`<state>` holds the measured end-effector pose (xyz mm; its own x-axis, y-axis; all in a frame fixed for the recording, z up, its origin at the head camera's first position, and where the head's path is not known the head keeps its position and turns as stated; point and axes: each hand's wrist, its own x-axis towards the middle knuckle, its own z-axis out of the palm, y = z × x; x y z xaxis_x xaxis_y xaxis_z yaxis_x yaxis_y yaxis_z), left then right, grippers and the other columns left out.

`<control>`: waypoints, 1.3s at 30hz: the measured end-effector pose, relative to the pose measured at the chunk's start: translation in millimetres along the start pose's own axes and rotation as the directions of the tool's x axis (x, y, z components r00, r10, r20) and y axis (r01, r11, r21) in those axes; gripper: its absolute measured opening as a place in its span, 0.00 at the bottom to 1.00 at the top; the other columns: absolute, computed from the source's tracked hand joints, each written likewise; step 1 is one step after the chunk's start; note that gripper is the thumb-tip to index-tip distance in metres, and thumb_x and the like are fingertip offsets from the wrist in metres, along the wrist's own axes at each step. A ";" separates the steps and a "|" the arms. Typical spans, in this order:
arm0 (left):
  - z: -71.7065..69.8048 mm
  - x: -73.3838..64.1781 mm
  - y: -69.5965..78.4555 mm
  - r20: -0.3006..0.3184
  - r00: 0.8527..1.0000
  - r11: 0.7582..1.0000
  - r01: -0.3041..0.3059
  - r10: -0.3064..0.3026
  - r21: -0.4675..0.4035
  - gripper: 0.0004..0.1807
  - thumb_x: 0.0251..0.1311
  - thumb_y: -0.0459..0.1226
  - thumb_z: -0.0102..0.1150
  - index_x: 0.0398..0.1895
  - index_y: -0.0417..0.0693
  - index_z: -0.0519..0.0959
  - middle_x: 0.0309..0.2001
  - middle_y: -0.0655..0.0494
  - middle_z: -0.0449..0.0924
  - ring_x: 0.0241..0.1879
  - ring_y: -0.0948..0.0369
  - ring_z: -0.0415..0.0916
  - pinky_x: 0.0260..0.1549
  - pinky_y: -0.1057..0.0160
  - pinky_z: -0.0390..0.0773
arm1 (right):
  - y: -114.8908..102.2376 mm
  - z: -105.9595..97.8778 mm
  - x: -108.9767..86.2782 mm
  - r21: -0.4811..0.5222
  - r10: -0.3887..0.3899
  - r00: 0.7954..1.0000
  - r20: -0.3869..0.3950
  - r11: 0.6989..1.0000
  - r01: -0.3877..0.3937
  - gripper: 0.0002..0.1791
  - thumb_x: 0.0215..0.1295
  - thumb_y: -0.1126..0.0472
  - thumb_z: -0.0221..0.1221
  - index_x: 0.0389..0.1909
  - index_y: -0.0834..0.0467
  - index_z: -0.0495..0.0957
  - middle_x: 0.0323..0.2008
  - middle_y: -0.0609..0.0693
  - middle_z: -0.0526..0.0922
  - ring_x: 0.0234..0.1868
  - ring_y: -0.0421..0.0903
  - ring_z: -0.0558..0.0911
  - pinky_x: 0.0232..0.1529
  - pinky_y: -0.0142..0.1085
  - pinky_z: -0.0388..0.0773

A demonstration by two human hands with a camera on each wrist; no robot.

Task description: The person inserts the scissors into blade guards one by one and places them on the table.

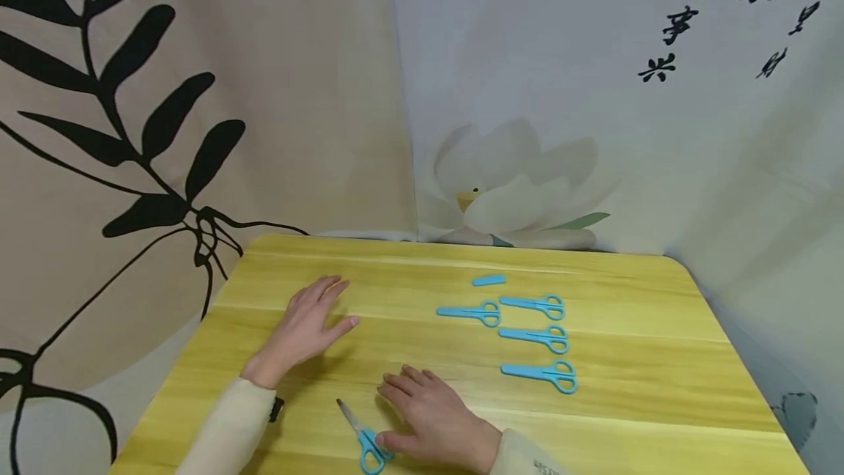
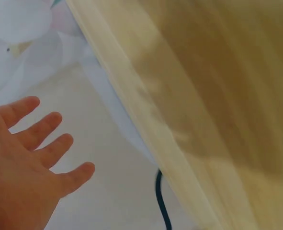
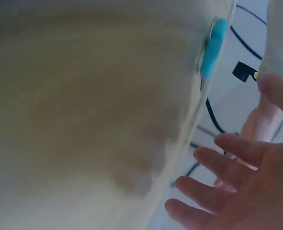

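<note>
My left hand (image 1: 305,330) hovers over the left part of the table with fingers spread, holding nothing; the left wrist view shows its fingers (image 2: 50,129) apart. My right hand (image 1: 438,416) is held palm down near the front edge, fingers (image 3: 218,167) loosely extended. Beside its thumb lies a pair of scissors (image 1: 371,449) with blue handles and bare metal blades, partly overlapped by the thumb in the head view. The same blue handles (image 3: 213,52) show in the right wrist view. A loose blue blade cover (image 1: 489,280) lies farther back, right of centre.
Several blue scissors with covered blades, among them the nearest pair (image 1: 539,374), lie grouped right of centre on the wooden table (image 1: 633,328). Behind the table's back edge hangs a printed curtain (image 1: 316,94) with leaves, a flower and writing.
</note>
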<state>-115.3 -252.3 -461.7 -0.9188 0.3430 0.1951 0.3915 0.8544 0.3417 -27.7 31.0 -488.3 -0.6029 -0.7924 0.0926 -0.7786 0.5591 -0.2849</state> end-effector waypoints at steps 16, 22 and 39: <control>-13.0 -35.1 -8.0 -0.012 0.999 0.999 0.032 -0.032 0.037 0.41 0.71 0.57 0.61 0.76 0.39 0.66 0.75 0.37 0.62 0.75 0.36 0.56 0.68 0.28 0.55 | -16.2 10.8 20.7 -0.029 0.053 0.998 0.043 0.998 -0.052 0.16 0.63 0.41 0.71 0.42 0.46 0.82 0.43 0.39 0.76 0.40 0.36 0.71 0.35 0.24 0.72; -10.0 -29.3 -4.2 -0.015 1.000 1.000 0.004 -0.004 0.031 0.41 0.71 0.56 0.61 0.75 0.38 0.67 0.75 0.37 0.63 0.75 0.36 0.55 0.68 0.28 0.56 | 8.0 0.9 -3.1 0.070 0.055 0.998 0.018 0.996 -0.056 0.07 0.64 0.52 0.71 0.40 0.47 0.86 0.41 0.37 0.77 0.38 0.34 0.70 0.38 0.24 0.70; 13.7 2.6 24.4 0.009 0.993 0.993 -0.114 0.114 -0.035 0.41 0.69 0.56 0.63 0.76 0.40 0.67 0.75 0.40 0.64 0.75 0.39 0.58 0.70 0.32 0.57 | 47.0 -14.4 -58.4 -0.001 0.090 0.995 -0.048 0.996 -0.090 0.12 0.60 0.50 0.75 0.39 0.48 0.84 0.41 0.38 0.76 0.38 0.36 0.71 0.37 0.25 0.72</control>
<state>-108.8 -225.2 -465.4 -0.8684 0.4421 0.2246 0.4952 0.7955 0.3492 -31.6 107.1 -493.4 -0.6784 -0.7261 0.1118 -0.7210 0.6288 -0.2911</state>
